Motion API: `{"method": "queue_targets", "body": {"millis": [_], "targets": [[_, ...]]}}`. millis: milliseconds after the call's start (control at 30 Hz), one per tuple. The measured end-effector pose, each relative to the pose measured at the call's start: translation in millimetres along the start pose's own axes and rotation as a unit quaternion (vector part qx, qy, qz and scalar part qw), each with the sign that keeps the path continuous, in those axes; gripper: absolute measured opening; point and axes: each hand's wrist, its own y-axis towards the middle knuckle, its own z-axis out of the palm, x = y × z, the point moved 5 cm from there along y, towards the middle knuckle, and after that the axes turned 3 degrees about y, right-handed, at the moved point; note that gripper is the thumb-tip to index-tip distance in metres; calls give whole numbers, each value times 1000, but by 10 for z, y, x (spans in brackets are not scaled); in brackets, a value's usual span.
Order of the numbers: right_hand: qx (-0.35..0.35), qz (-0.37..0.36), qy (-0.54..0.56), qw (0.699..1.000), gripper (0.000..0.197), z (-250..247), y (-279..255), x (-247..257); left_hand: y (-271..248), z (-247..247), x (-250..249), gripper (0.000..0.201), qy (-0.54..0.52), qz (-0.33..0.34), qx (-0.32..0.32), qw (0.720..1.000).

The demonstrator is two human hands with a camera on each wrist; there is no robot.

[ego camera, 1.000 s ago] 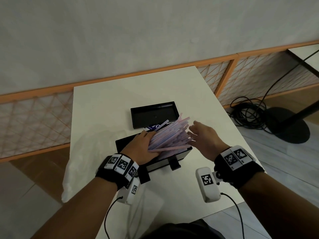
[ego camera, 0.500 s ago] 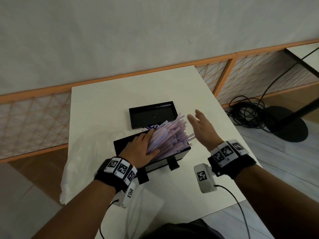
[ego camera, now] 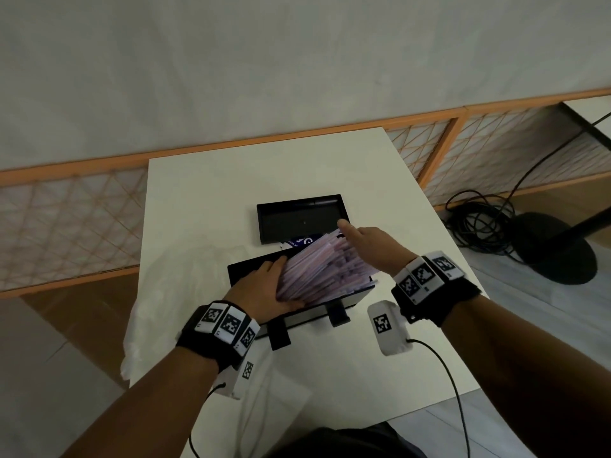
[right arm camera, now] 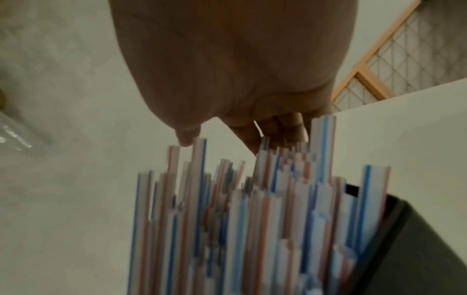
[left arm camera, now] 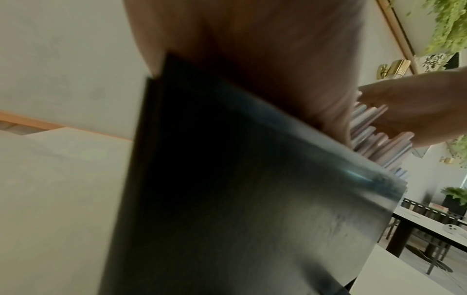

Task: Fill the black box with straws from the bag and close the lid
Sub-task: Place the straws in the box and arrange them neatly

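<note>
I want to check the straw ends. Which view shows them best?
Right wrist view: the straws fill it, uneven striped ends clear. Head view shows a pinkish bundle; left wrist view only a few.

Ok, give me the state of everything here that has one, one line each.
black box, open.
lid, off, lying hollow side up behind the box.
straws, slanting in the box, uneven ends poking past the rim.
bag, lying slack left of the box.
left hand, holding the straws' near end.
right hand, flat against the straws' far ends.
</note>
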Motion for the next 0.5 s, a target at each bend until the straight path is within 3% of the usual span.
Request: {"method": "queue_targets", "body": {"millis": [167, 333, 500], "targets": [[39, 8, 34, 999, 60, 58, -89, 70, 46, 48, -16, 105, -6, 1, 1, 1000], [38, 9, 36, 999, 59, 145, -56, 185, 79, 41, -78, 90, -9, -12, 1, 1000], [13, 75, 59, 995, 34, 249, 54, 83, 87, 17, -119, 80, -3, -12, 1, 1000]]}}
